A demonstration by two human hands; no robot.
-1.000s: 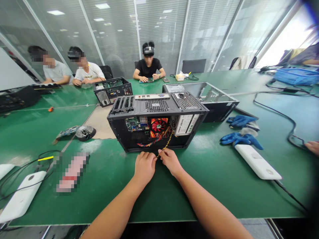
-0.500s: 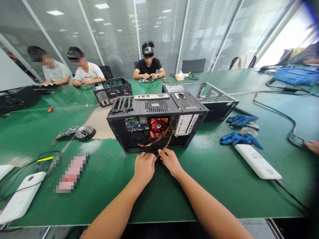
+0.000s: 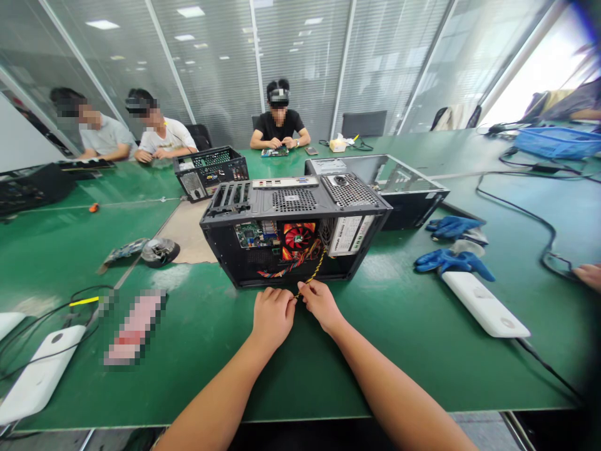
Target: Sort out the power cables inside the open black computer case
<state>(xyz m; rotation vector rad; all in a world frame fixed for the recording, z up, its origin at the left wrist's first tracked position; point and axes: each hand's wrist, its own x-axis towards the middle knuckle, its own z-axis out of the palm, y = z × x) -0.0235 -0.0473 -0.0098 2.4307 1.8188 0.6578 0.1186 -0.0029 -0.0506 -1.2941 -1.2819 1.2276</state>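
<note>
A black computer case [image 3: 291, 207] stands on the green table with its open side facing me. Inside it show a red and black cooling fan [image 3: 298, 238], a circuit board [image 3: 251, 234], a labelled power supply [image 3: 351, 235] and a bundle of coloured wires [image 3: 280, 272]. From the power supply a twisted yellow and black cable [image 3: 320, 265] runs out over the case's lower edge. My left hand [image 3: 273, 315] is closed on this cable near its end. Just to the right, my right hand [image 3: 320, 304] pinches the same cable. The cable's tip is hidden by my fingers.
Behind stand a second case [image 3: 404, 210] and a smaller case [image 3: 211, 172]. Blue gloves [image 3: 453, 260] and a white power bank [image 3: 486, 305] lie right; another white power bank [image 3: 44, 369] and a pixelated pink object [image 3: 136, 327] lie left. Three people sit across the table.
Almost nothing differs. Both hands stay at the same spot on the cable, and the whole view has shifted very slightly.
</note>
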